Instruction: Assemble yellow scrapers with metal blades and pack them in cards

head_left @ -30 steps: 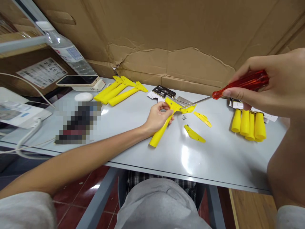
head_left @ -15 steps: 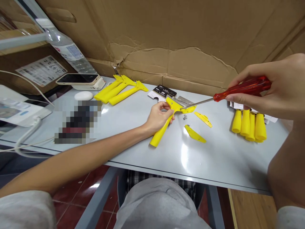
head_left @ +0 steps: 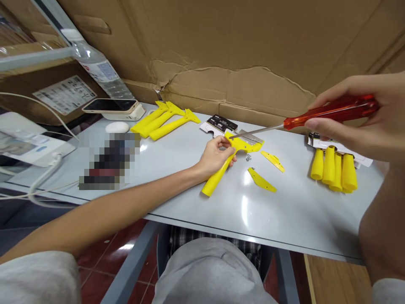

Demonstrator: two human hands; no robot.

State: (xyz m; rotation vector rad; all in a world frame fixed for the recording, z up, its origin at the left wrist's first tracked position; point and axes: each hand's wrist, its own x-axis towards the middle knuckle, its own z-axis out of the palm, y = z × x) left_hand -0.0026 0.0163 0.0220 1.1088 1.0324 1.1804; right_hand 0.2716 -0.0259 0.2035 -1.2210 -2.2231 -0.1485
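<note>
Head view, then: what are you seeing closest to the camera?

Right hand (head_left: 373, 131) first. Its fingers are gripping the ribbed handle of a translucent red screwdriver (head_left: 341, 111), and the thin metal shaft is slanting down to the left.

Where is the tip pointing?

At the left end of the head of a T-shaped yellow plastic scraper (head_left: 242, 145); whether it is touching, I cannot tell.

And what is holding the scraper?

The left hand (head_left: 213, 156) is, its fingers closing around the handle just below the head, over the middle of the glossy pale-grey desk (head_left: 297, 219).

What is lying around it?

To the right, two slim yellow plastic strips (head_left: 262, 180) are lying apart, and small metal screws (head_left: 249, 158) are clustering just below the head. Farther right, several yellow tubular handles (head_left: 329, 166) are lying side by side.

Beyond that?

Three similar yellow plastic tools (head_left: 171, 126) are lying grouped on the left, and brown cardboard (head_left: 253, 42) is standing along the back.
</note>
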